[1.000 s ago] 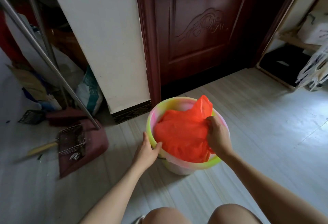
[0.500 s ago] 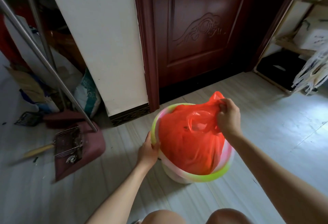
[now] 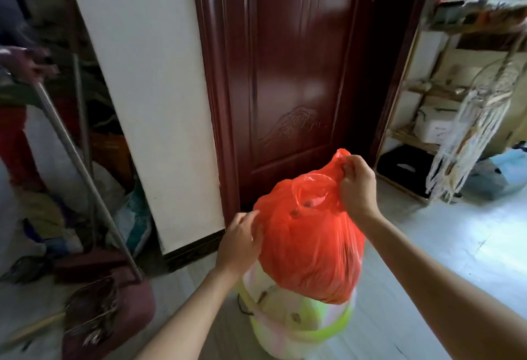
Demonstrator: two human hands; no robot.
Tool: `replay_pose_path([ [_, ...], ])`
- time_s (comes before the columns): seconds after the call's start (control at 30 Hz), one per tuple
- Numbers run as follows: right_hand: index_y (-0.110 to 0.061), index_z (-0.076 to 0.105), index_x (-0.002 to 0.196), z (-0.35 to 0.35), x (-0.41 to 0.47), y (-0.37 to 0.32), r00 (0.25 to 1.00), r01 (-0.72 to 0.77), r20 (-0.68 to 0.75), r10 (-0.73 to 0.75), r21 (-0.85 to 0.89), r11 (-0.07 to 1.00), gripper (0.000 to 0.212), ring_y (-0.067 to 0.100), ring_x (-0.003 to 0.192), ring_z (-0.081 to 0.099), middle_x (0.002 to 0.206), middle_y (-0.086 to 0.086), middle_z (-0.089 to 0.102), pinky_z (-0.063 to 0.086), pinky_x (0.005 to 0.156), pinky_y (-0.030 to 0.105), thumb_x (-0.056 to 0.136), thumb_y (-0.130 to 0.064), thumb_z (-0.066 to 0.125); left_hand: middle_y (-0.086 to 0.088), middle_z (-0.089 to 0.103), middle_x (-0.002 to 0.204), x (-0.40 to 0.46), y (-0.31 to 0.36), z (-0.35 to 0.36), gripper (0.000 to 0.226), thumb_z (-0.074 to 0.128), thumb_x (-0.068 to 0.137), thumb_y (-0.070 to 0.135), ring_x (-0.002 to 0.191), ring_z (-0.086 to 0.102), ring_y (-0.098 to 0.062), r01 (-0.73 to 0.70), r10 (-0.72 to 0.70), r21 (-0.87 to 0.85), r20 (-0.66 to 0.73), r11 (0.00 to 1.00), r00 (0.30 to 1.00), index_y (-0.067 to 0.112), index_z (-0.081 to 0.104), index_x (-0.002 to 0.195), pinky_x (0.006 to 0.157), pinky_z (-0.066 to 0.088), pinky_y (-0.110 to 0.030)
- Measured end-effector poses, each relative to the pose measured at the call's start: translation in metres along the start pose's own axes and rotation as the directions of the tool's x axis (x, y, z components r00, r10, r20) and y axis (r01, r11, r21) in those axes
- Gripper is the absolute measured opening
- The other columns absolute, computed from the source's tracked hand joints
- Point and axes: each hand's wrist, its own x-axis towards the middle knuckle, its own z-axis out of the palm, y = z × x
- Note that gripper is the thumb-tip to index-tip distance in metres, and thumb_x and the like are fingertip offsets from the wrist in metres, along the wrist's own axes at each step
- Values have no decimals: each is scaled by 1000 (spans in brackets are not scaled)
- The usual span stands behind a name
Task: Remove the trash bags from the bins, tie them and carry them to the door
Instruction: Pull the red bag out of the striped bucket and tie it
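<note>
At the far left a dark red dustpan (image 3: 105, 314) lies on the floor (image 3: 445, 251), with a metal pole (image 3: 85, 177) slanting up from it, in front of a heap of bags too blurred to sort out. Next comes a white wall panel (image 3: 148, 97), then the dark brown door (image 3: 291, 74). The left hand (image 3: 239, 242) rests against the left side of the orange bag (image 3: 310, 245), fingers loosely curled and touching the plastic; whether it actually grips it cannot be told. The bag is lifted mostly out of the pale bin (image 3: 296, 328), its bottom level with the rim, just in front of the door. The right hand (image 3: 356, 185) is closed tight on the bag's gathered top. At the right edge stands a wooden shelf (image 3: 422, 142) with a fringed hanging (image 3: 467, 137) beside it.
</note>
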Motion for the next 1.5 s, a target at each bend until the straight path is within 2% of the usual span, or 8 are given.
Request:
replay_pose_path([
  [0.17, 6, 61, 96, -48, 19, -26, 996, 70, -61, -72, -31, 997, 22, 19, 83, 50, 85, 10, 57, 36, 69, 23, 89, 6, 40, -4, 56, 120, 7, 47, -7, 75, 23, 71, 60, 111, 55, -19, -162, 161, -45, -24, 986, 987, 18, 50, 127, 91, 39, -24],
  [0.33, 5, 63, 91, -108, 35, -25, 994, 82, -69, -87, -79, 993, 25, 20, 83, 53, 88, 11, 59, 39, 73, 26, 85, 12, 39, -5, 57, 117, 11, 100, 8, 51, 41, 81, 38, 111, 55, -19, -282, 285, -85, 33, 956, 958, 16, 53, 125, 93, 35, -19],
  [0.7, 10, 61, 83, -245, -16, 74, 997, -73, -47, 62, -315, 946, 21, 20, 78, 48, 77, 14, 56, 30, 63, 26, 80, 17, 41, -9, 56, 120, -17, 199, 128, 40, 54, 89, 23, 110, 55, -19, -371, 393, -129, 286, 920, 874, 14, 50, 128, 92, 39, -23],
  [1.07, 5, 60, 85, -331, -86, 206, 911, -381, -56, 408, -492, 783, 23, 19, 78, 48, 80, 12, 54, 26, 61, 27, 73, 16, 43, -8, 57, 124, -75, 226, 292, 41, 53, 91, 28, 104, 59, -17, -180, 352, -322, 632, 930, 691, 15, 47, 130, 92, 48, -30],
  [1.17, -9, 57, 79, -342, -101, 237, 877, -421, -23, 480, -521, 743, 26, 16, 78, 47, 82, 7, 54, 28, 62, 26, 74, 13, 44, -3, 57, 118, -90, 225, 322, 58, 61, 84, 40, 101, 59, -14, -6, 322, -382, 770, 924, 551, 16, 43, 133, 88, 49, -26],
  [1.27, -3, 61, 83, -349, -115, 258, 843, -486, -25, 538, -464, 740, 17, 19, 80, 51, 87, 14, 64, 36, 66, 34, 80, 8, 48, 1, 56, 116, -107, 219, 341, 74, 73, 72, 41, 99, 58, -11, -125, 319, -295, 835, 947, 449, 23, 40, 135, 85, 46, -19],
  [1.37, 0, 62, 101, -358, -118, 254, 830, -526, -31, 557, -376, 763, 17, 18, 88, 54, 92, 6, 60, 42, 78, 33, 86, -5, 55, -1, 64, 115, -114, 220, 350, 55, 70, 76, 25, 100, 59, -13, -335, 360, -205, 780, 920, 512, 24, 51, 128, 89, 45, -22],
  [1.5, -17, 50, 126, -385, -117, 234, 699, -682, 81, 710, -223, 697, 48, 22, 90, 59, 111, 7, 56, 52, 80, 37, 81, -14, 67, -4, 69, 107, -100, 226, 341, 28, 60, 84, 11, 94, 62, -13, -199, 353, -297, 676, 934, 647, 15, 64, 111, 81, 43, -16],
])
